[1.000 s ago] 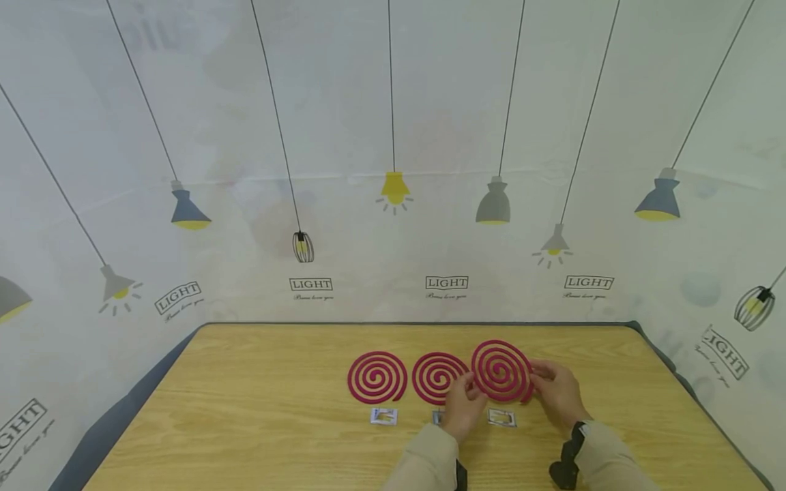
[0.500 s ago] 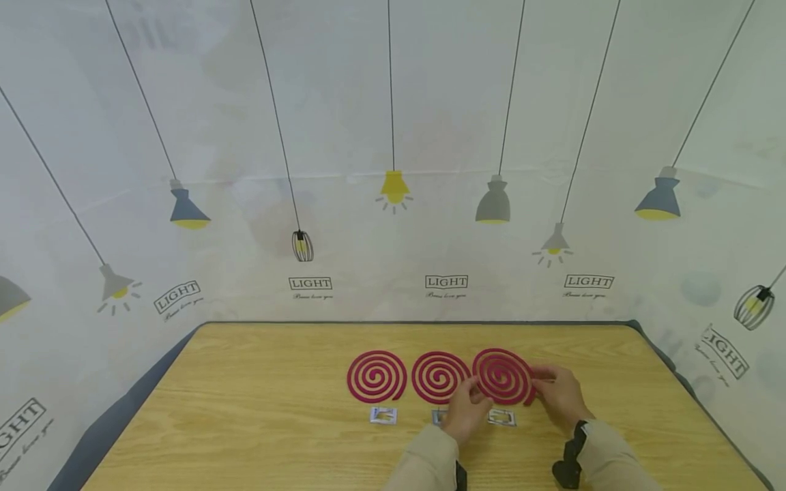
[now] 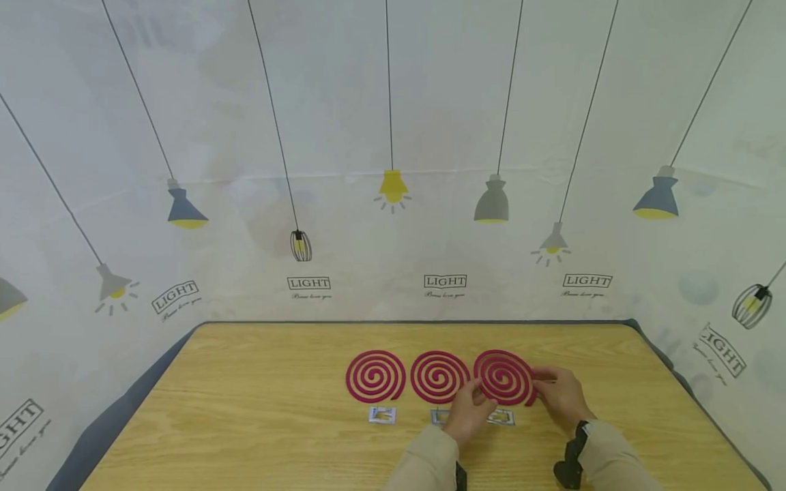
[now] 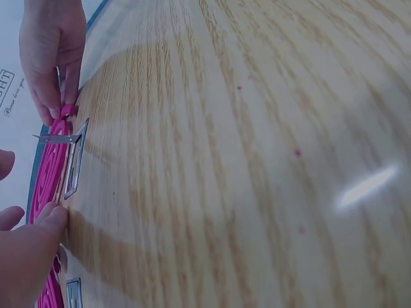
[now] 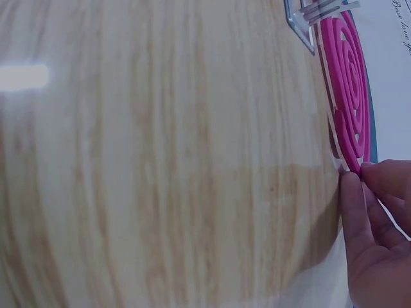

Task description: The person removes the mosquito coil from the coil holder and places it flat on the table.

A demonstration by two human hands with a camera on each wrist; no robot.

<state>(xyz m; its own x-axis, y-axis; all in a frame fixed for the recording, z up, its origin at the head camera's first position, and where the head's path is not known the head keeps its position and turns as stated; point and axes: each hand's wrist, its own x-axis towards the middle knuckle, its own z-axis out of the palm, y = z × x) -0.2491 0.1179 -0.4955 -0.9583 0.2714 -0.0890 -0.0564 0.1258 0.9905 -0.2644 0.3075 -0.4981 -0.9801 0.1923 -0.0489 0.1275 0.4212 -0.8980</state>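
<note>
Three magenta mosquito coils stand in a row: a left coil point(image 3: 375, 376), a middle coil point(image 3: 439, 376) and a right coil point(image 3: 505, 378). My left hand point(image 3: 469, 412) holds the right coil's near left edge between thumb and fingers. On the opposite side my right hand point(image 3: 560, 394) pinches the outer end, thumb against fingertips point(image 5: 354, 186). The coil lies almost flat, at or just above the table. Before the row are small metal coil stands: a left one point(image 3: 382, 415), a middle one point(image 3: 439, 416) partly behind my left hand, and a right one point(image 4: 76, 159) with a raised prong.
The wooden table point(image 3: 245, 423) has a dark edge along its back. Behind it rises a white backdrop point(image 3: 344, 136) printed with hanging lamps. Small magenta specks point(image 4: 297, 153) dot the tabletop in the left wrist view.
The right coil has come down from a raised position to the level of the other two, both hands still holding it. The other coils and the stands have not moved.
</note>
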